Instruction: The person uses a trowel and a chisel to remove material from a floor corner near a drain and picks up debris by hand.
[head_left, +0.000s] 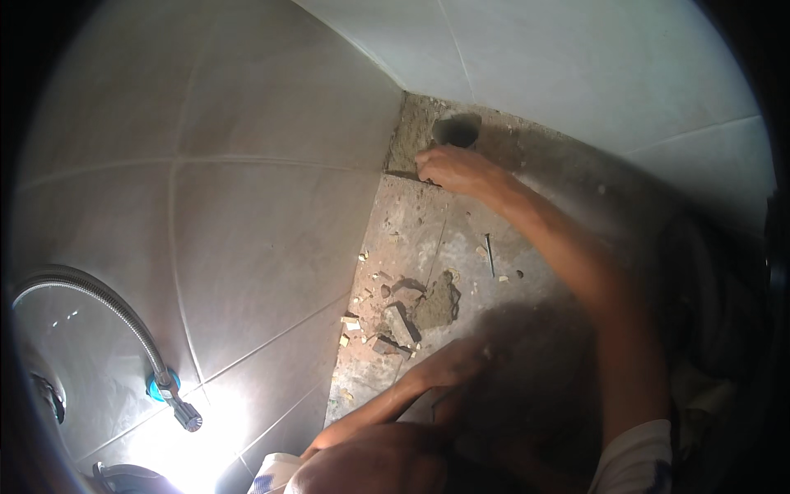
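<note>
My right hand [451, 169] reaches to the far corner, beside a round drain pipe opening [457, 130] set in rough concrete. Its fingers are curled downward at the edge of a shallow recess; whatever they hold, if anything, is hidden beneath them. My left hand [465, 361] is low over the floor near my bent knee [370, 459], its fingers lost in shadow. Between the hands lie a grey lump of mortar [439, 301], a broken chunk of masonry [398, 326] and a long thin nail or screw [490, 253].
Tiled walls [263, 239] meet at the corner behind the pipe. Small chips [351, 323] scatter along the left wall's foot. A braided hose [115, 300] joins a valve [188, 414] on that wall, near a bright light [193, 465]. Dark shadow covers the right side.
</note>
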{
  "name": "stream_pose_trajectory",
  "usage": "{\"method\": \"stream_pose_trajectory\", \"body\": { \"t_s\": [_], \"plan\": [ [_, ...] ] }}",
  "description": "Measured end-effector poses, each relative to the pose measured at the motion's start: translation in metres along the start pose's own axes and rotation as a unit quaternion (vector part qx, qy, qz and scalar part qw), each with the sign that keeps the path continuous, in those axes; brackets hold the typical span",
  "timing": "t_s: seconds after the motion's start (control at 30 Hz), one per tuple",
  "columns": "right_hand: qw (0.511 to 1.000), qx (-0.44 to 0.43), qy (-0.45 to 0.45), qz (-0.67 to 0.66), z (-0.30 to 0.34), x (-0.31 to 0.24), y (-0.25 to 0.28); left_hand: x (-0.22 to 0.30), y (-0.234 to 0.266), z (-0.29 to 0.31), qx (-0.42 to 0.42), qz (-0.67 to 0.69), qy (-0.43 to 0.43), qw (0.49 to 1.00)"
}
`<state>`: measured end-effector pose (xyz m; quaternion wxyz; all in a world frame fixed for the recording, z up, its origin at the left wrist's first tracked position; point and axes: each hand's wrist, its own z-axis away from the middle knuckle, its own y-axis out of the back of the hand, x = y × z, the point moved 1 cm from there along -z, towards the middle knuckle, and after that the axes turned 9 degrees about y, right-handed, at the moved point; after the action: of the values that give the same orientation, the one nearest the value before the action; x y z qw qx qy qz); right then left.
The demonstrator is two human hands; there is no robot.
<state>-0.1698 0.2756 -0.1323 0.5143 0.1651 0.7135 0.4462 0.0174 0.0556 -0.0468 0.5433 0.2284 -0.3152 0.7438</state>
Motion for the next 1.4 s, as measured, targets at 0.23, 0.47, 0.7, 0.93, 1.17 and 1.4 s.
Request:
{"method": "stream_pose_trajectory", "body": {
  "t_s": [0.23, 0.47, 0.7, 0.93, 1.17, 1.4],
  "plan": [
    [1.000, -0.003, 0.009, 0.024, -0.004, 0.010, -0.005, 0.013, 0.000, -0.002, 0.009, -0.016, 0.032, 0.999],
    [0.938, 0.031, -0.112, -0.326, 0.016, -0.073, -0.003, -0.027, -0.003, -0.007, 0.024, -0.090, 0.100, 0.991],
    [0.987, 0.061, -0.105, -0.109, 0.001, -0.037, 0.017, -0.004, -0.003, -0.006, -0.012, -0.039, 0.138, 0.990],
    [0.992, 0.076, 0.025, 0.095, 0.004, -0.008, 0.005, -0.004, -0.002, -0.008, -0.007, -0.053, 0.067, 0.996],
    [1.000, 0.012, 0.011, 0.011, 0.009, 0.003, -0.002, 0.012, -0.001, -0.007, -0.007, -0.034, 0.024, 0.999],
    [0.979, 0.100, -0.125, -0.125, 0.013, -0.005, 0.007, -0.001, 0.000, -0.006, 0.002, -0.054, 0.110, 0.992]
  ]
}}
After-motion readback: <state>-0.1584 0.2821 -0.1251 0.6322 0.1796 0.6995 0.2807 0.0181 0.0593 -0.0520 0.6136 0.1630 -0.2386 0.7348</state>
